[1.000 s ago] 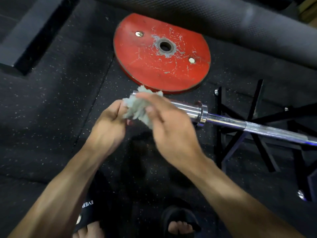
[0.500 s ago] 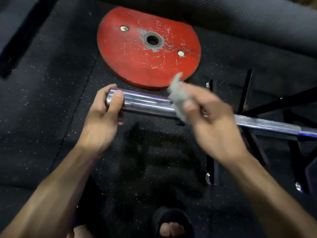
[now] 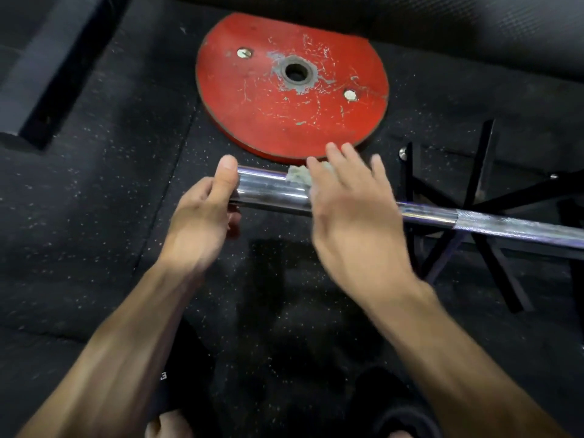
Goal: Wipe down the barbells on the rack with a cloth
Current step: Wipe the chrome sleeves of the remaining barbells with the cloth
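- Barbell (image 3: 275,192): a chromed bar running from centre-left down to the right edge of the view; its smooth sleeve lies between the two hands, and the knurled shaft (image 3: 518,227) continues rightward over a black metal rack (image 3: 483,197).
- Left hand (image 3: 202,222): its grip is clenched round the free end of the sleeve, thumb laid over the top of the bar and the fingers curled underneath.
- Right hand (image 3: 354,210): laid across the sleeve with the fingers straight and spread, palm down, pressing the cloth against the bar; this grip is released, not curled.
- Cloth (image 3: 298,177): a pale grey-green wad, mostly hidden under the right palm, with one corner showing on top of the sleeve just left of the fingers.
- Weight plate (image 3: 284,118): red, scratched, lying flat on the floor just beyond the bar, with a central hole and two bolts.
- Floor (image 3: 104,191): dark speckled rubber matting.
- Both forearms enter from the lower edge; toes show at the bottom, slightly blurred.
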Demonstrator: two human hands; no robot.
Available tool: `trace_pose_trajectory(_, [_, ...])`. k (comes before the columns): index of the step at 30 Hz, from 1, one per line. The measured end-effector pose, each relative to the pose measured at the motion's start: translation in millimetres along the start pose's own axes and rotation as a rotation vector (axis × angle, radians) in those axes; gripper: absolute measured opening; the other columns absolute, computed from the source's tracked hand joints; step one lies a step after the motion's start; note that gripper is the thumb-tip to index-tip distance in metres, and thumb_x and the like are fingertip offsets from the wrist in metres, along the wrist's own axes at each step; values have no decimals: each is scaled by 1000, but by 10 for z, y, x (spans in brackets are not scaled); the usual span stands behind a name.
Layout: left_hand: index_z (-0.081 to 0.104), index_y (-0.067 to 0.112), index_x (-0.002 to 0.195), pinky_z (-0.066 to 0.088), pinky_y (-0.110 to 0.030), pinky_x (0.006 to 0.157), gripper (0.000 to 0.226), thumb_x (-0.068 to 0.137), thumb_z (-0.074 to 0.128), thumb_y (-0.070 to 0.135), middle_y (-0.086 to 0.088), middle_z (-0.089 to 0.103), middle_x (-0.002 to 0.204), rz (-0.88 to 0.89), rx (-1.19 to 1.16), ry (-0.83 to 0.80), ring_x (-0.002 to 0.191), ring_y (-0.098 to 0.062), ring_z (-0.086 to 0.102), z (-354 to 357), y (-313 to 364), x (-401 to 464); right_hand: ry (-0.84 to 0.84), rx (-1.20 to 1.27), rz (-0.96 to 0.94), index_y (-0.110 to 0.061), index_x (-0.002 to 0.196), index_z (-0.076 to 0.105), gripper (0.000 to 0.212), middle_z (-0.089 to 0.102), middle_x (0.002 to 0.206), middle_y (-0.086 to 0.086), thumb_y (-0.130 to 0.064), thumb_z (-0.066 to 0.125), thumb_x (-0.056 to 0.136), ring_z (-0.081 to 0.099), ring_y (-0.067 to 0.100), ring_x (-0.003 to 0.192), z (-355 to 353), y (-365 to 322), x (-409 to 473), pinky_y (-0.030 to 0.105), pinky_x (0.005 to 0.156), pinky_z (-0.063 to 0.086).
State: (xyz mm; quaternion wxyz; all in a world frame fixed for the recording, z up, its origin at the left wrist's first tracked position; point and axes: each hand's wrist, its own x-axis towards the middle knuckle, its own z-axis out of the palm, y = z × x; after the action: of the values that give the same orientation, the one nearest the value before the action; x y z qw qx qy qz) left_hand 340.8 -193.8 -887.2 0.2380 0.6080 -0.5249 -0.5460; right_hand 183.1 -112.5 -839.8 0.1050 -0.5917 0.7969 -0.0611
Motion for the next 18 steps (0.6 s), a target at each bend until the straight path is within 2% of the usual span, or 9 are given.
trace_pose_trajectory(2, [73,25,88,49,-34,67,64,90,40,80,12,65,65,-17,-23,19,60,-12,60,32,35,5,30,69,-123,-4,155,40,63,31,163,24,-11,35,92,31,38,151,139,-346,36,48,128,17])
trace_pose_trajectory(4, [76,27,90,52,-22,64,60,97,38,73,13,72,73,-38,-34,40,66,-6,67,46,83,-16,14,130,-195,-5,158,34,64,24,167,21,-13,40,95,25,34,154,216,-568,127,41,129,8])
trace_pose_trajectory(6, [76,23,88,50,-26,64,65,97,37,74,5,72,73,-46,-18,48,64,-12,65,37,103,-18,-1,144,-221,-10,161,28,71,19,170,16,-4,48,93,18,28,155,224,-518,135,31,126,-1])
trace_pose_trajectory(8, [74,18,80,47,-35,68,72,92,38,79,-2,64,66,-50,21,60,64,-21,58,18,130,-6,72,136,-205,-12,159,35,79,29,166,16,5,53,85,25,27,150,188,-253,5,29,124,5])
trace_pose_trajectory(10, [73,22,68,48,-38,73,77,87,35,86,3,58,58,-59,99,64,63,-24,56,-13,148,16,171,101,-187,-12,155,44,74,39,162,14,7,52,84,33,28,148,254,28,-204,33,124,17])
trace_pose_trajectory(12, [69,23,60,50,-44,81,86,79,26,95,3,58,56,-96,194,43,64,-26,56,-20,175,23,114,142,-235,-12,151,50,69,43,159,10,7,54,85,37,27,148,382,199,-487,37,124,27])
trace_pose_trajectory(15, [64,22,76,54,-53,90,89,77,17,97,0,67,66,-107,196,-5,68,-27,64,-49,173,58,-95,396,-270,-21,150,52,69,46,158,-3,7,50,88,41,12,146,518,314,-976,31,118,37])
trace_pose_trajectory(16, [64,25,88,56,-54,90,80,81,20,92,1,70,73,-61,150,-11,72,-26,68,-55,134,68,-111,477,-231,-24,149,53,71,46,157,-9,8,50,86,42,5,144,532,355,-1103,27,117,39])
trace_pose_trajectory(18, [59,37,106,58,-52,88,48,91,35,76,7,69,89,88,47,16,82,-21,70,-50,52,34,-51,582,-112,-28,143,60,68,49,153,-19,7,52,86,46,-4,139,483,399,-1247,18,112,40])
